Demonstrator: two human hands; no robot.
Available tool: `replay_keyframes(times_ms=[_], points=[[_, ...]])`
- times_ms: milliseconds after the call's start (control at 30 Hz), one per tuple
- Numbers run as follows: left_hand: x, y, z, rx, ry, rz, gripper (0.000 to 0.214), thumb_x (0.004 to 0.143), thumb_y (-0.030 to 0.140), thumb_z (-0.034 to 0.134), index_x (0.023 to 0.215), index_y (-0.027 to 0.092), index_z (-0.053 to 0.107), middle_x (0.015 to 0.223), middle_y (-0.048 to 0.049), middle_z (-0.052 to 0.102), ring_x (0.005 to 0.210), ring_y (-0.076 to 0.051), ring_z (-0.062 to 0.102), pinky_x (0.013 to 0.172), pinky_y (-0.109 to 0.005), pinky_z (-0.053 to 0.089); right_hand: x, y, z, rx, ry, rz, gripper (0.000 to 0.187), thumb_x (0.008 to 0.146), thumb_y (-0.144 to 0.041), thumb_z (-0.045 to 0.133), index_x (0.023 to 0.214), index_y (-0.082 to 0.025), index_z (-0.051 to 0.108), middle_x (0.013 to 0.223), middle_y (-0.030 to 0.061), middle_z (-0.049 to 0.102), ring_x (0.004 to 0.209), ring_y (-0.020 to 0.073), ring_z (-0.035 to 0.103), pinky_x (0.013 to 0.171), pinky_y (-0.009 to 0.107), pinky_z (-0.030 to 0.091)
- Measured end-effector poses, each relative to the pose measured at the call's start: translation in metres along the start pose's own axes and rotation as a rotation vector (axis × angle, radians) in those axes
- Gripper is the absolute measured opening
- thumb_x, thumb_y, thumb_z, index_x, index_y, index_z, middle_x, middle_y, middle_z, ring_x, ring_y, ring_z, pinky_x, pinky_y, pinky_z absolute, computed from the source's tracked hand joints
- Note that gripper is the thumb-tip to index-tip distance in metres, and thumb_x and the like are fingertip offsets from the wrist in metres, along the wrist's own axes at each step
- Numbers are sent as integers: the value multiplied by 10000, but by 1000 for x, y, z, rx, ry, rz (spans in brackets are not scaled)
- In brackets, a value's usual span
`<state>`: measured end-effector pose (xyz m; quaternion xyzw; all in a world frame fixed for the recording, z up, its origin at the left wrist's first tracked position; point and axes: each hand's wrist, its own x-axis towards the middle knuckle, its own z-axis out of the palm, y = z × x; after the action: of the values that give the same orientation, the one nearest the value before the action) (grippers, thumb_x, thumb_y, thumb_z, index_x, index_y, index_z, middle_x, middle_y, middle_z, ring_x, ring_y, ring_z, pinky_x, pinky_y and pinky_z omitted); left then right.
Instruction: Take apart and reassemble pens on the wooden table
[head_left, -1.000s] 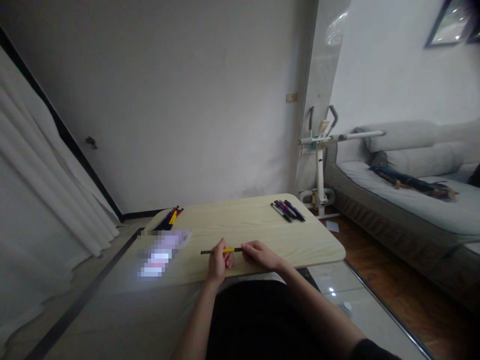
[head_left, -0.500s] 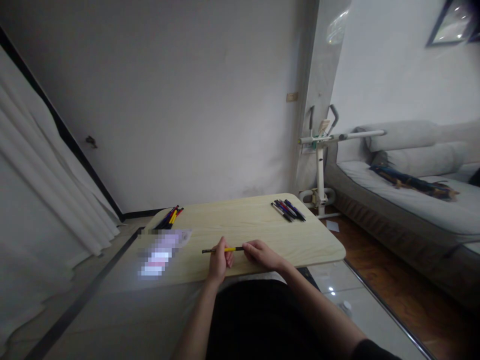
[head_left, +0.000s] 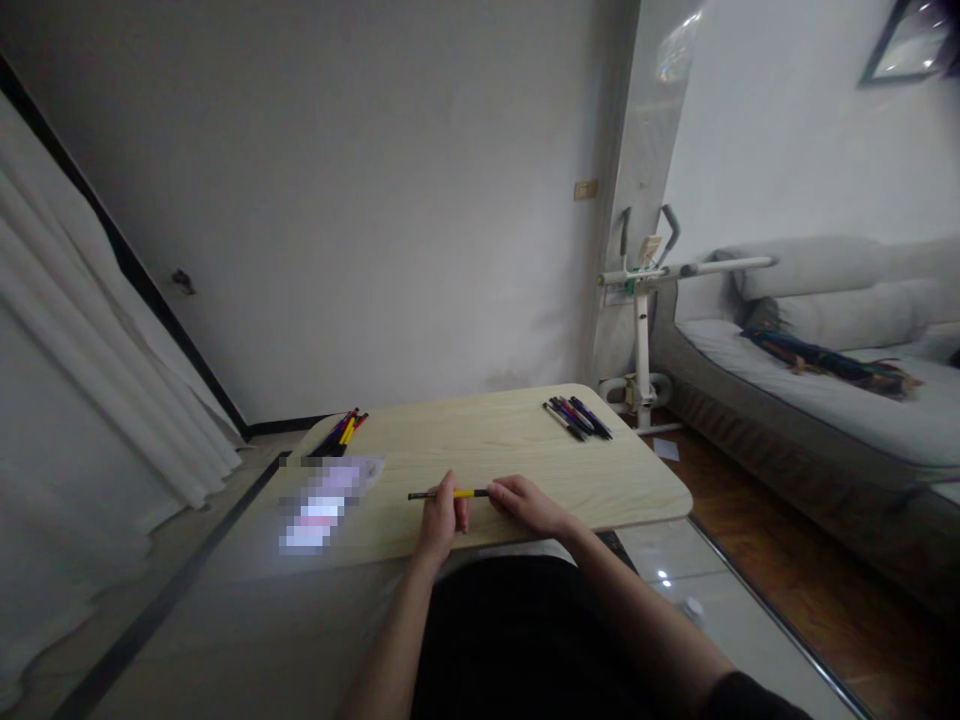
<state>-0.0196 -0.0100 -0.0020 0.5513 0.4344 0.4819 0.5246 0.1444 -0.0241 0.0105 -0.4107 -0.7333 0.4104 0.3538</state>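
A yellow and black pen (head_left: 466,493) is held level above the near part of the wooden tabletop (head_left: 450,435). My left hand (head_left: 438,522) grips its middle between thumb and fingers, and the dark left end sticks out past the thumb. At the pen's right end, my right hand (head_left: 529,506) pinches the dark tip with its fingers closed. Several pens (head_left: 577,418) lie side by side at the far right of the table. Another bunch of pens (head_left: 345,434), some yellow and red, lies at the far left.
A blurred-out bright patch (head_left: 319,510) covers something at the table's left side. A white exercise machine (head_left: 641,330) stands beyond the right far corner, beside a grey sofa (head_left: 750,440). White curtains (head_left: 97,330) hang at left, and a wall is behind the table.
Both hands still hold the pen in nearly the same place. The fingers of my left hand have shifted slightly, and the view has moved a little.
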Motion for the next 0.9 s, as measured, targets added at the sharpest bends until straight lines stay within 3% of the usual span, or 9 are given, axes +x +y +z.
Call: replay_keyframes(times_ms=[600, 900], points=[[3, 6, 3, -51, 24, -99, 470, 765, 432, 370, 367, 197, 288, 280, 42, 307, 254, -75, 316, 322, -214, 233, -1, 4, 3, -172, 105, -73, 394, 858, -424, 326, 601, -152, 448, 545, -35, 413, 523, 80, 370, 503, 195, 287], [7, 11, 2, -151, 32, -176, 435, 725, 422, 409, 376, 203, 267, 277, 51, 282, 243, -67, 289, 305, -209, 199, -1, -2, 8, -403, 188, -181, 327, 873, -327, 354, 680, -146, 546, 641, 21, 534, 600, 109, 450, 581, 215, 336]])
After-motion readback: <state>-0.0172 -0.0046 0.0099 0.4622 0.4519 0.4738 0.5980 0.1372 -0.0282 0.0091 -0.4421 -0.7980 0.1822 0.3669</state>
